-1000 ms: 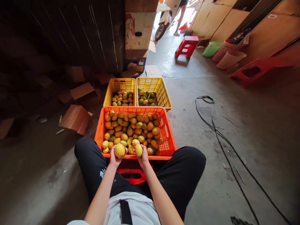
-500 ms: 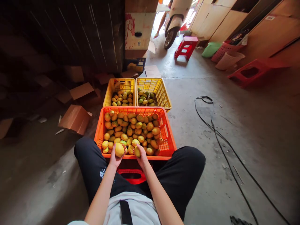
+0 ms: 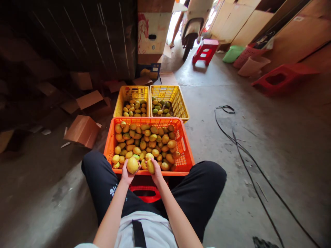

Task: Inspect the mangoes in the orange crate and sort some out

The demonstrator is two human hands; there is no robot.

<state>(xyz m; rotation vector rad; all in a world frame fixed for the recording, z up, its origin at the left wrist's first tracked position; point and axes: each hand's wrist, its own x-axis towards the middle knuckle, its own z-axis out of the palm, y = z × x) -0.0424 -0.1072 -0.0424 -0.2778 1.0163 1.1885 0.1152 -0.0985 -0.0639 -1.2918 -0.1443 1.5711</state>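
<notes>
My left hand (image 3: 126, 176) is closed around a round yellow mango (image 3: 132, 165), held over the near edge of the orange plastic crate (image 3: 190, 155). Beside it, my right hand (image 3: 157, 175) grips a second, greenish-yellow mango (image 3: 150, 166) with the thumb along its side. Many more yellow and greenish mangoes (image 3: 143, 144) lie heaped in the orange crate between my knees. Just beyond stand two yellow crates: the left one (image 3: 118, 103) and the right one (image 3: 181, 103) each hold a smaller number of mangoes.
Cardboard boxes (image 3: 83, 131) and scraps lie on the floor at left. A black cable (image 3: 248, 160) loops over the concrete at right. Farther off are a red stool (image 3: 206, 51), another red stool (image 3: 284, 77), pink baskets (image 3: 253, 65), and a scooter (image 3: 192, 27) with a person's leg beside it.
Both mangoes have shifted slightly in my hands, and the right one has turned a little. In the background the scooter has come nearer and its front wheel has swung round.
</notes>
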